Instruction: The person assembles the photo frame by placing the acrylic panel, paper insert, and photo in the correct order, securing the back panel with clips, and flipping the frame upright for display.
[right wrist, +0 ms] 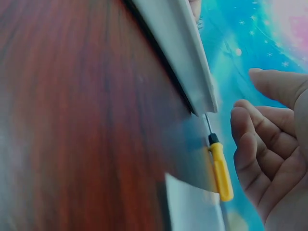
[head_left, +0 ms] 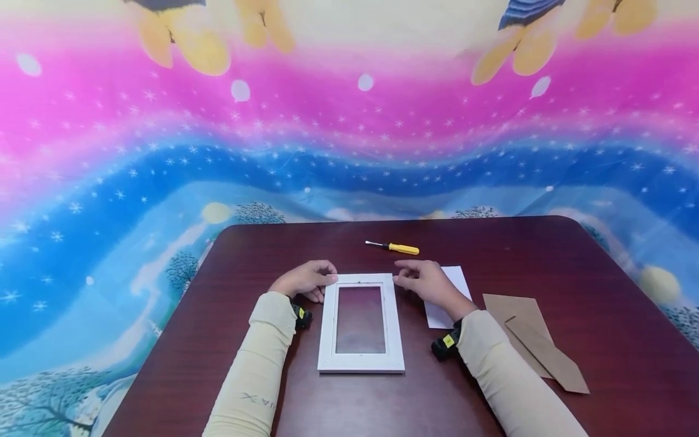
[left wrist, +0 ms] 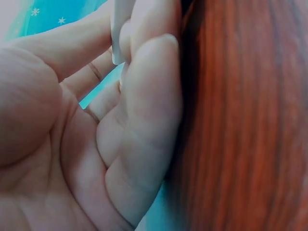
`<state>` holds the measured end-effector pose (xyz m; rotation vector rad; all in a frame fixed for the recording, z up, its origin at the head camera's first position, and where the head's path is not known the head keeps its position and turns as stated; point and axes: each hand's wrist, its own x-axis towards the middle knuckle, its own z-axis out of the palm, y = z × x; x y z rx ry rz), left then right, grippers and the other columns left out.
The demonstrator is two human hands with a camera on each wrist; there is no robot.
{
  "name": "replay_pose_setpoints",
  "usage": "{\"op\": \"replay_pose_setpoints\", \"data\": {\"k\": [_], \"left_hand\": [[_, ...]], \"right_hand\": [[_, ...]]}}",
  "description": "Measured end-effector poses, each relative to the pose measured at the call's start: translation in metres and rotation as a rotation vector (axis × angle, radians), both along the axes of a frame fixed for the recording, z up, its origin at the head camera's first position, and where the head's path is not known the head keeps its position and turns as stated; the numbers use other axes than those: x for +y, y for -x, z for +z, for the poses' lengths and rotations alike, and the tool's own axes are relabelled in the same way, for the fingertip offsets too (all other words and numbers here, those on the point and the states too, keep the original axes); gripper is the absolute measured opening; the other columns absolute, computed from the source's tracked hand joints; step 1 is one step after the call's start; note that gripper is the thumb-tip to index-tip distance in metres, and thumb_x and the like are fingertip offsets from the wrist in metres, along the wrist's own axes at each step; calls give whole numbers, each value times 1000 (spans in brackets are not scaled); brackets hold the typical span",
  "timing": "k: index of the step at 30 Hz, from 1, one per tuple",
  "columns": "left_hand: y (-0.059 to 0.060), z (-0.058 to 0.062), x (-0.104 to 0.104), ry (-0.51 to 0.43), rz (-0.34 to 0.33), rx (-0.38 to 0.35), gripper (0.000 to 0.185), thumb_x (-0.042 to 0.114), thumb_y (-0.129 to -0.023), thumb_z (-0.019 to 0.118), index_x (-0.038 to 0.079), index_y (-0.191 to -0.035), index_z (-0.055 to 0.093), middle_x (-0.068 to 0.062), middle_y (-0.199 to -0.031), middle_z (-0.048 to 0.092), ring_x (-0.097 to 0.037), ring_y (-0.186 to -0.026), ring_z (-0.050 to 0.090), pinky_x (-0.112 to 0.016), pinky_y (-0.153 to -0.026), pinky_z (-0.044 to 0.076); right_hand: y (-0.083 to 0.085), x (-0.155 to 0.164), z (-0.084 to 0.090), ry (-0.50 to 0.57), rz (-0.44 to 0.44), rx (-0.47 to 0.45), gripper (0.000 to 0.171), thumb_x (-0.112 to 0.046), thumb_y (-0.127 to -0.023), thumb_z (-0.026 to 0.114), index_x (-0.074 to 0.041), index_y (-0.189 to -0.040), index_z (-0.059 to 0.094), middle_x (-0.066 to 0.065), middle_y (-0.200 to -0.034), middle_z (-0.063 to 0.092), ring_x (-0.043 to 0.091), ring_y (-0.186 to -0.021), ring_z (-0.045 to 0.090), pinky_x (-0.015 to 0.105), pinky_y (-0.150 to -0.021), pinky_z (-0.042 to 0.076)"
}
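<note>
Two forearms in cream sleeves reach forward from the bottom of the head view; the left sleeve (head_left: 256, 370) carries faint printed letters that are too small to read. Between the forearms a white picture frame (head_left: 361, 321) lies flat on the dark red-brown worktop (head_left: 601, 291), its clear middle pane showing the wood beneath.

At the frame's far left corner the left hand (head_left: 306, 279) rests with its fingers (left wrist: 149, 96) curled, and the fingertips touch the white edge; the left wrist view shows a fingertip against that corner. At the far right corner the right hand (head_left: 428, 284) lies loosely open, fingers (right wrist: 255, 144) relaxed and gripping nothing, just beside the frame; whether it touches is unclear.

Under the right hand a white sheet of paper (head_left: 455, 279) lies flat. To its right two brown cardboard pieces (head_left: 532, 337) overlap, one long and pointed. Beyond the frame a small screwdriver (head_left: 394, 247) with a yellow handle lies on its side, apart from both hands.

Behind the worktop hangs a bright cloth (head_left: 164, 152) in pink and blue, with white stars and trees.
</note>
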<state>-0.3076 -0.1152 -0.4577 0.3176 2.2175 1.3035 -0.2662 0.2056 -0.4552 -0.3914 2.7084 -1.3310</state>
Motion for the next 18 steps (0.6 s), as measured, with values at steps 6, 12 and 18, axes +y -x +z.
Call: {"op": "replay_pose_setpoints", "data": {"k": [6, 12, 18], "left_hand": [[-1, 1, 0, 12, -8, 5, 17, 24, -99, 60, 10, -108, 59, -12, -80, 58, -22, -56, 61, -34, -53, 55], [2, 1, -1, 5, -5, 13, 16, 23, -99, 60, 9, -106, 59, -13, -75, 57, -23, -53, 61, -34, -51, 54], [4, -2, 0, 2, -10, -11, 16, 23, -99, 60, 8, -106, 58, -11, -78, 57, -22, -55, 62, -33, -52, 54]], "right_hand": [[1, 7, 7, -72, -41, 41, 50, -30, -91, 70, -6, -133, 59, -2, -94, 66, 18, -86, 61, 35, -67, 50], [3, 19, 8, -118, -19, 65, 49, -30, -92, 70, -4, -132, 59, -1, -95, 65, 23, -93, 60, 35, -67, 49], [6, 36, 12, -176, -14, 102, 47, -27, -92, 70, -1, -130, 60, -1, -95, 66, 25, -97, 60, 35, -69, 49]]}}
